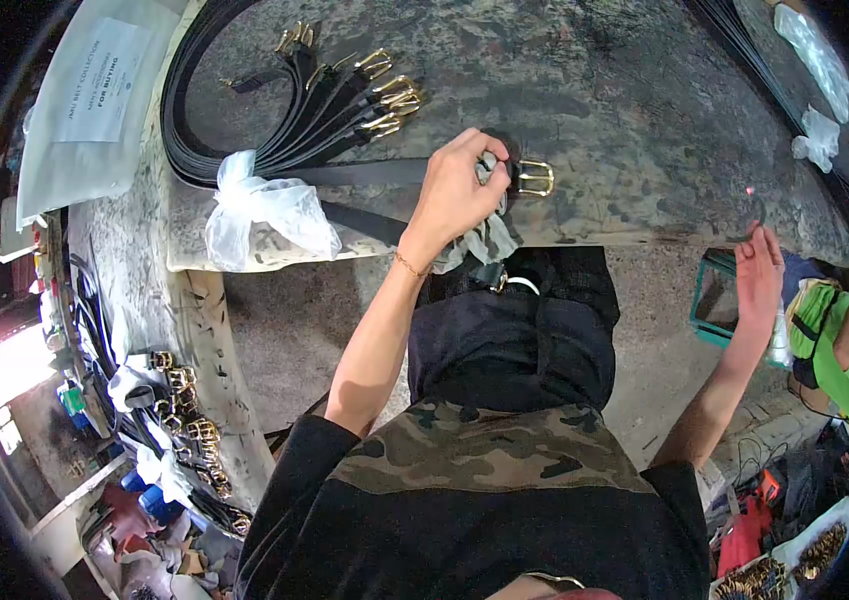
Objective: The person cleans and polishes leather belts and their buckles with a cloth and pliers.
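Observation:
My left hand (459, 190) is closed around a crumpled grey rag (492, 240), pressing down on a black belt near its end. The belt's gold buckle (536, 178) lies flat just right of my fingers, and its strap (364, 174) runs left under my wrist. My right hand (762, 265) is at the table's front edge on the right, fingers drawn together. Close to its fingertips is a small dark curved shape (741, 238) that I cannot make out, with a small red glow above it.
A bundle of black belts (189, 130) with gold buckles, tied with white plastic (254, 215), lies on the worn table (604, 120). More straps (759, 65) lie at the right. A co-worker in a green top (844, 345) is at far right. Buckled belts (202, 440) hang at left.

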